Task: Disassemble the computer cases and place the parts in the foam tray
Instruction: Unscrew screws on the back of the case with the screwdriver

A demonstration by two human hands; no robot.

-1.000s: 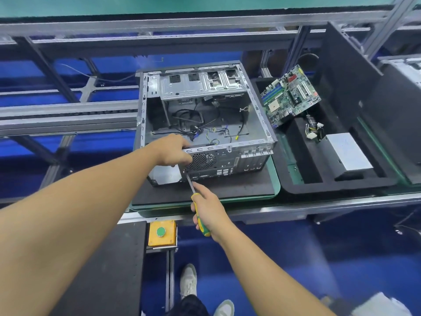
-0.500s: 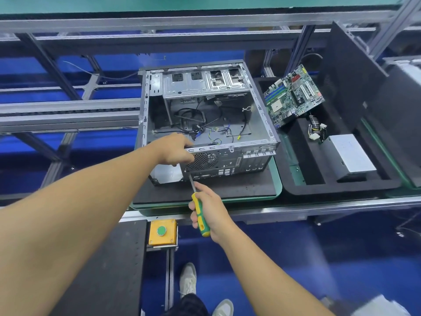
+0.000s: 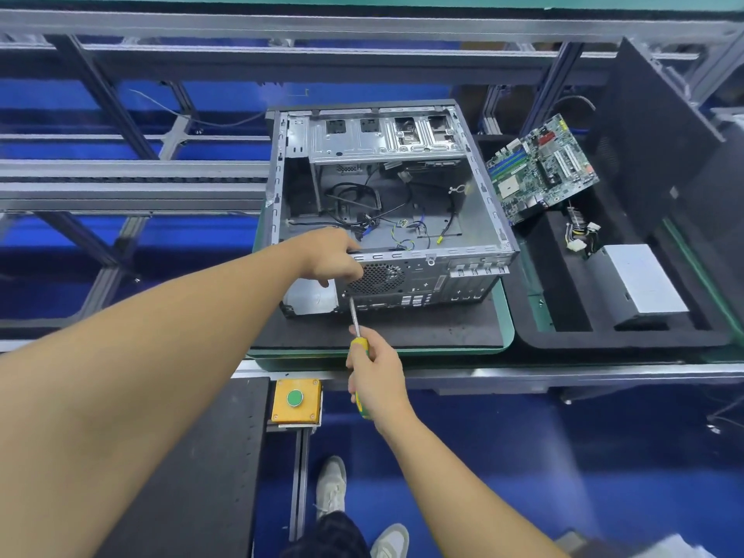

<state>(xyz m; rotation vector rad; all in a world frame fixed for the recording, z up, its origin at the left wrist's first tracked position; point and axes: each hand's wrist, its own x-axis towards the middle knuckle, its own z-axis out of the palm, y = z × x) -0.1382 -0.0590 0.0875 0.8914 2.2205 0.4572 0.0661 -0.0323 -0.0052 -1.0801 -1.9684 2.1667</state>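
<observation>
Items were tallied from the head view. Computer case (image 3: 422, 275), opened: one was counted. Screwdriver (image 3: 354, 316): one. Hands: two were present, one left hand (image 3: 328, 255) and one right hand (image 3: 376, 372). Foam tray (image 3: 604, 338): one. It held one motherboard (image 3: 539, 167), one power supply (image 3: 640, 279), one wire bundle (image 3: 579, 235) with white plugs, and one dark side panel (image 3: 652, 126) standing on edge. Black mat (image 3: 402, 328) under the case: one. Round fan grille (image 3: 376, 277) on the case's rear face: one. Yellow button box (image 3: 310, 390): one, which carried one green button (image 3: 294, 397). Shoes (image 3: 331, 485): two. A grey shape at the far right edge was cut off by the frame and was left uncounted.
</observation>
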